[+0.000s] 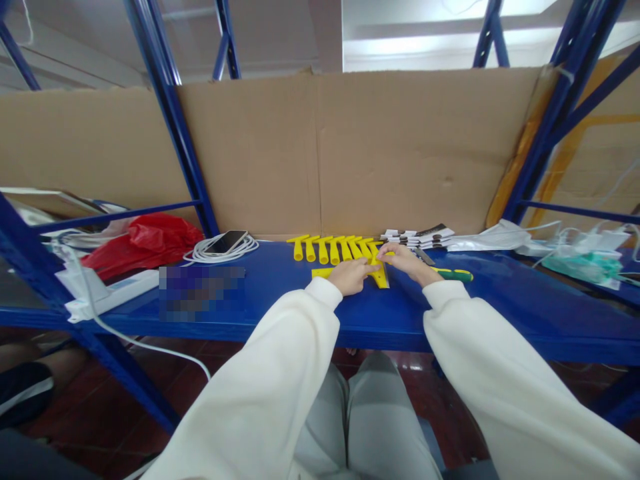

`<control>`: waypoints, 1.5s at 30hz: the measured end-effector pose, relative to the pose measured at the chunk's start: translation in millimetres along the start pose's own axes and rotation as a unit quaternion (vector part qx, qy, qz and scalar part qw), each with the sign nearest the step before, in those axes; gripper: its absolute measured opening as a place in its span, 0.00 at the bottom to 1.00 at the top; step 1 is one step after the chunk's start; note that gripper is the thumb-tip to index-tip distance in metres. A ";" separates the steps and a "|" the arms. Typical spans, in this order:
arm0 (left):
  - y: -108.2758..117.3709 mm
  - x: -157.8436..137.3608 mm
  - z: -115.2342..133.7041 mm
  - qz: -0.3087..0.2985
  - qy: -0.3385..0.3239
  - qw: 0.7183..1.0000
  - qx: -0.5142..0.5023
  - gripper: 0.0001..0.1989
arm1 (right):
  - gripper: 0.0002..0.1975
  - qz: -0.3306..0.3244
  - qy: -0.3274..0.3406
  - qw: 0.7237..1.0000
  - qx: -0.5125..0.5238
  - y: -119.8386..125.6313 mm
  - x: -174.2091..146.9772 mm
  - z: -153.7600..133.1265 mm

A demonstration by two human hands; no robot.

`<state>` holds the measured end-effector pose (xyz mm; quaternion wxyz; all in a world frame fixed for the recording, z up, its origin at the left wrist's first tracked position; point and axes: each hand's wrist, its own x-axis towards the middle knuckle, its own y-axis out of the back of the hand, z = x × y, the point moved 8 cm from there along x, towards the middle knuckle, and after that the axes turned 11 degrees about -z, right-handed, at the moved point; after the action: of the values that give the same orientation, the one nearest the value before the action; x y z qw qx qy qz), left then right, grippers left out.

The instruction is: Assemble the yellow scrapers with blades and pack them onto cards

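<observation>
My left hand (350, 276) is closed at the near end of the row, its fingertips against a yellow T-shaped scraper (381, 279) that has a pale metal edge. From the other side my right hand (406, 262) comes in over the same scraper, thumb and fingers pinched together; what lies between them is too small to make out. Another yellow piece (321, 273) sticks out to the left of my left hand. Behind stand several matching yellow scrapers (335, 251) in a row. Beside my right wrist lies a green and yellow handle (456, 275), partly covered by it.
White and black packets (419, 236) lie behind my right hand, with white plastic bags (493, 237) farther right. On the left are a phone (227, 243) on a coiled white cable (200, 252), a red bag (163, 237) and a power strip (125, 291). Cardboard (400, 147) closes the back.
</observation>
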<state>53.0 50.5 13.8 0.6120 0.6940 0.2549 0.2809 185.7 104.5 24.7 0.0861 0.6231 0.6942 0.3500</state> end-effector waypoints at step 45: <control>8.8 0.9 -23.4 0.103 0.079 0.990 -0.056 0.25 | 0.05 -0.075 -0.080 0.961 0.253 -24.2 -12.8 0.7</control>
<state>37.3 66.6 24.8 0.5956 0.6568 0.2139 0.4101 169.3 93.5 5.7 0.0069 0.5970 0.7954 0.1045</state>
